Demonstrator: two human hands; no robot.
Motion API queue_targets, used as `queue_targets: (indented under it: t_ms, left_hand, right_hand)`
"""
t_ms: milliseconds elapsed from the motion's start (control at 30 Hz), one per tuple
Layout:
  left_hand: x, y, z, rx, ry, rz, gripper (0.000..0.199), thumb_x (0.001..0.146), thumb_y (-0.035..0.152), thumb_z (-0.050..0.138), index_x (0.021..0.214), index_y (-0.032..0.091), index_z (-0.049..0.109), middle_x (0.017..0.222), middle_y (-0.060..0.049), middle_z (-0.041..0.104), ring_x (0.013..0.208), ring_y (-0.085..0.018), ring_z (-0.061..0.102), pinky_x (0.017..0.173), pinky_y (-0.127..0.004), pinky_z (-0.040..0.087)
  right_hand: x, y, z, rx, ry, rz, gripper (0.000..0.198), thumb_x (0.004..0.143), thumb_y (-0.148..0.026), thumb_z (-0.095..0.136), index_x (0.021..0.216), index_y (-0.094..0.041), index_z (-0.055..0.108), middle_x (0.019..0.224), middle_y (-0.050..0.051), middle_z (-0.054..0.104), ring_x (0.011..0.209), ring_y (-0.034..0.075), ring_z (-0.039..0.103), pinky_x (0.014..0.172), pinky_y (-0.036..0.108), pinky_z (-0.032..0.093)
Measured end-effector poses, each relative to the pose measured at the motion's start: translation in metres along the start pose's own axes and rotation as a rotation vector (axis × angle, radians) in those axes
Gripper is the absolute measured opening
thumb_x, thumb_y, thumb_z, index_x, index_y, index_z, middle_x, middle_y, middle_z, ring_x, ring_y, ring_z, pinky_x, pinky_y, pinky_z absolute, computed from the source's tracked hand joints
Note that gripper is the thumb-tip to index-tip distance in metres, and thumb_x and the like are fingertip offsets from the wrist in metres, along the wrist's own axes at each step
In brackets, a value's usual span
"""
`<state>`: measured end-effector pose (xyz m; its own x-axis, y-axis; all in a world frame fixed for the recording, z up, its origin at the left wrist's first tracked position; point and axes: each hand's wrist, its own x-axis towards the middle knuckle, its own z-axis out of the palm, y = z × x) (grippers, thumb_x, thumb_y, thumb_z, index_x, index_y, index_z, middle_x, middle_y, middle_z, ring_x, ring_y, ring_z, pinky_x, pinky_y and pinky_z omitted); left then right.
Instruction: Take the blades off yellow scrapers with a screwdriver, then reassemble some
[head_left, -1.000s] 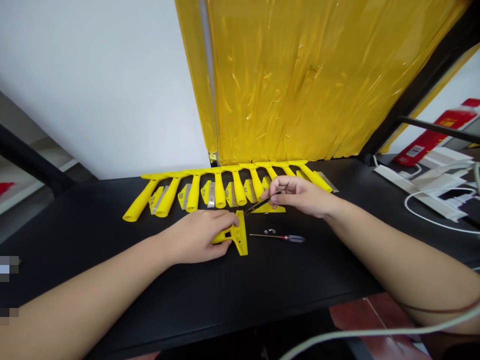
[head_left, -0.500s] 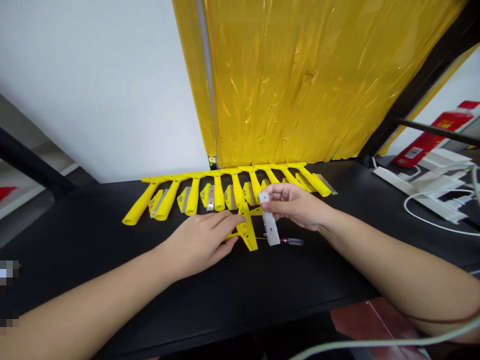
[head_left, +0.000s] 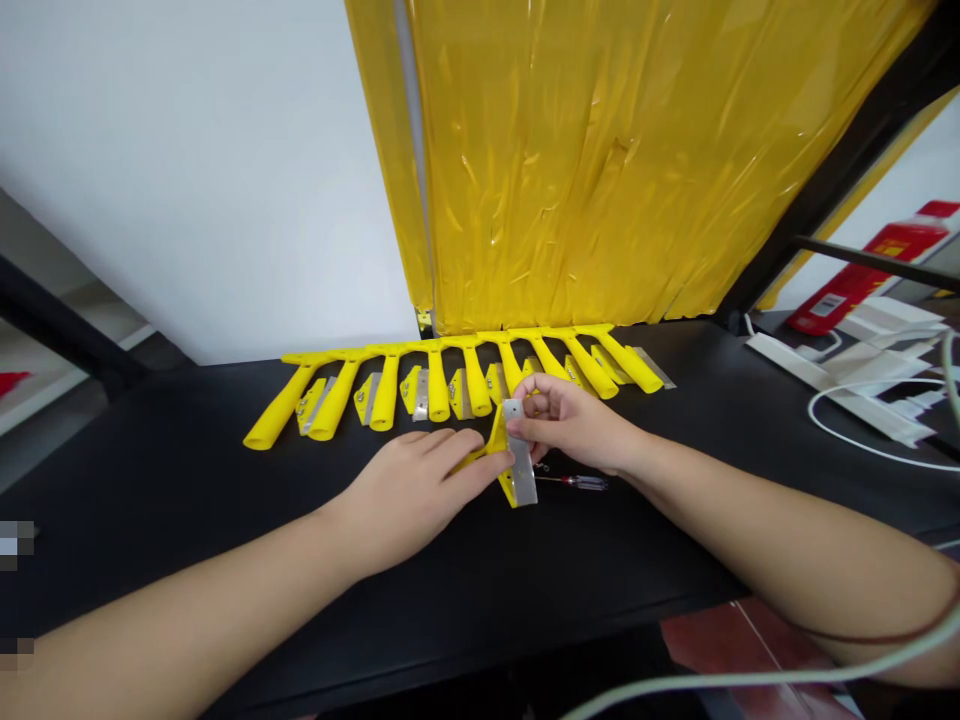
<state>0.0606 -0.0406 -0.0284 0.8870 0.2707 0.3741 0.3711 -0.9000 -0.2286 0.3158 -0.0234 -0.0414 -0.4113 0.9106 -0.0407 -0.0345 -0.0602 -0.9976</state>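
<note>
My left hand (head_left: 424, 495) is closed around a yellow plastic scraper head (head_left: 496, 432), its thumb reaching the edge of a metal blade. Pinched between the thumb and fingers of my right hand (head_left: 574, 425) is that flat, silvery metal blade (head_left: 523, 480), with a hole near its top. The blade lies against the face of the yellow piece and covers much of it; whether the holes line up is hidden. Just right of the blade, a small screw (head_left: 543, 467) and a screwdriver (head_left: 589, 483) with a clear handle rest on the black table.
Along the back of the black table (head_left: 420, 610) runs a row of yellow scraper handles (head_left: 386, 395) with several yellow plates, blades and screws between them. White power strips (head_left: 847, 390) with cables and a red bottle (head_left: 866, 270) are at right. A pale cable (head_left: 750, 680) crosses the lower right.
My right hand has moved left with the blade, bringing it from beside the yellow piece onto its face. My left thumb has shifted onto the blade's edge.
</note>
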Motion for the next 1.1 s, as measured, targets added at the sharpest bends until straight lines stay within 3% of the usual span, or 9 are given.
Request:
queue_targets:
  t_ms: [233, 467, 700, 867, 1000, 1100]
  left_hand:
    - [-0.003, 0.0, 0.002, 0.086, -0.106, 0.023, 0.056, 0.095, 0.006, 0.052, 0.149, 0.02, 0.05, 0.115, -0.01, 0.066, 0.091, -0.024, 0.067, 0.076, -0.04, 0.063]
    - [-0.003, -0.001, 0.0, 0.142, -0.091, -0.02, 0.054, 0.093, 0.003, 0.05, 0.145, 0.02, 0.055, 0.114, -0.013, 0.066, 0.092, -0.026, 0.069, 0.073, -0.041, 0.063]
    - [-0.003, 0.001, 0.0, 0.149, -0.088, -0.03, 0.056, 0.092, 0.003, 0.051, 0.145, 0.02, 0.053, 0.122, -0.014, 0.067, 0.091, -0.025, 0.07, 0.072, -0.039, 0.065]
    - [-0.003, -0.001, 0.0, 0.151, -0.092, -0.029, 0.061, 0.091, 0.001, 0.048, 0.149, 0.019, 0.051, 0.123, -0.015, 0.065, 0.09, -0.024, 0.072, 0.07, -0.037, 0.066]
    - [-0.003, -0.003, -0.001, 0.15, -0.086, -0.041, 0.056, 0.093, 0.002, 0.048, 0.146, 0.019, 0.055, 0.119, -0.014, 0.065, 0.09, -0.024, 0.072, 0.072, -0.038, 0.066]
    - [-0.002, -0.003, 0.0, 0.141, -0.107, -0.053, 0.056, 0.095, 0.004, 0.05, 0.148, 0.021, 0.054, 0.12, -0.013, 0.065, 0.086, -0.023, 0.071, 0.072, -0.039, 0.067]
  right_hand:
    - [0.0, 0.001, 0.001, -0.002, -0.012, -0.002, 0.04, 0.084, -0.037, 0.086, 0.101, -0.022, 0.053, 0.075, -0.006, 0.069, 0.06, 0.011, 0.071, 0.055, 0.023, 0.064]
    - [-0.001, -0.005, 0.004, -0.015, -0.106, 0.09, 0.029, 0.083, -0.036, 0.087, 0.087, -0.016, 0.067, 0.074, -0.001, 0.071, 0.064, 0.011, 0.072, 0.062, 0.023, 0.066]
    - [-0.003, -0.006, 0.005, -0.038, -0.122, 0.077, 0.022, 0.088, -0.031, 0.081, 0.087, -0.016, 0.066, 0.073, -0.001, 0.073, 0.061, 0.01, 0.071, 0.06, 0.022, 0.065]
    - [-0.003, -0.007, 0.003, -0.072, -0.132, 0.076, 0.029, 0.085, -0.039, 0.083, 0.085, -0.017, 0.064, 0.072, 0.0, 0.071, 0.059, 0.011, 0.069, 0.058, 0.024, 0.063]
    - [-0.005, -0.016, -0.011, -0.32, 0.015, -0.072, 0.026, 0.093, -0.044, 0.072, 0.091, -0.019, 0.066, 0.077, 0.001, 0.069, 0.056, 0.011, 0.062, 0.047, 0.024, 0.051]
    - [-0.007, -0.024, -0.031, -0.769, 0.149, -0.261, 0.013, 0.095, -0.033, 0.069, 0.091, -0.02, 0.07, 0.078, 0.001, 0.07, 0.062, 0.012, 0.06, 0.058, 0.028, 0.049]
